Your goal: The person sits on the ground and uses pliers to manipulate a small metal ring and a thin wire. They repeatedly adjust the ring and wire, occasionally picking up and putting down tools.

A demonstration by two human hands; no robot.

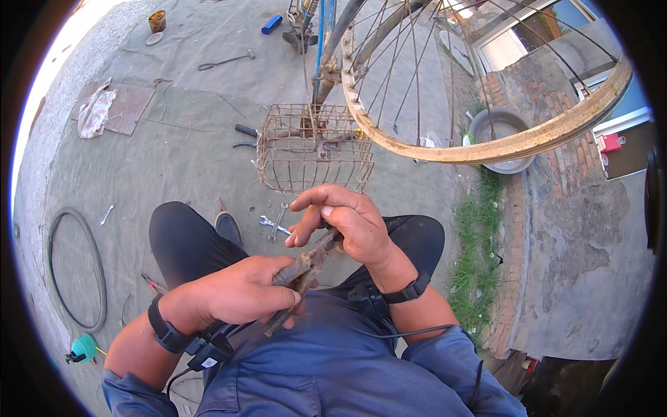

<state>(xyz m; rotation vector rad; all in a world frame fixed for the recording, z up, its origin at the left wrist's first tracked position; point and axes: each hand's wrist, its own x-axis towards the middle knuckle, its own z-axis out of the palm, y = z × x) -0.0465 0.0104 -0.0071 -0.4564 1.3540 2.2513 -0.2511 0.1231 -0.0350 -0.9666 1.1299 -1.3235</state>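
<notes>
My left hand (250, 292) is closed round the handles of a rusty hand tool (307, 263), which looks like pliers, held slantwise over my lap. At the tool's other end, my right hand (354, 224) has its fingers curled over the upper tip; whether it grips anything there is hidden. Beyond my hands a wire bicycle basket (315, 148) lies low on an upturned bicycle. The bare wheel rim (448, 155), with its spokes and no tire, rises at the upper right. Two open-end wrenches (279, 221) lie crossed on the ground between my feet.
A bicycle tire (52, 266), a small wrench (108, 213) and a green bottle (84, 348) lie at left. Farther off are a hammer (226, 61), a rag (96, 112), a rusty tin (157, 22) and a blue object (272, 24). A grey basin (510, 166) stands by the brick wall.
</notes>
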